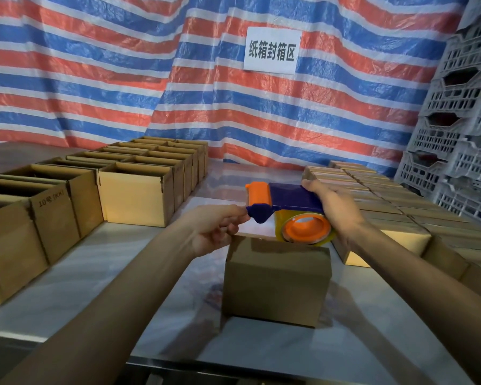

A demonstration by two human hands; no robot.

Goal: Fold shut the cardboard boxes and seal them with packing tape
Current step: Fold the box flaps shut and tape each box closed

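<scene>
Head view: closed cardboard box [277, 276] sits mid-table [117, 276], probably light, stiff matte corrugated board with crushable edges, best steadied at its top corners, while right hand [338, 211] wraps the hard glossy blue-orange tape dispenser [289, 201] just above the lid and left hand [214, 229] pinches its front nose.

Both forearms bare to frame edge, L one at approx 7 o'clock, R one at 4 o'clock; L grip [217, 226] & R grip [336, 209] = bare hands.
</scene>
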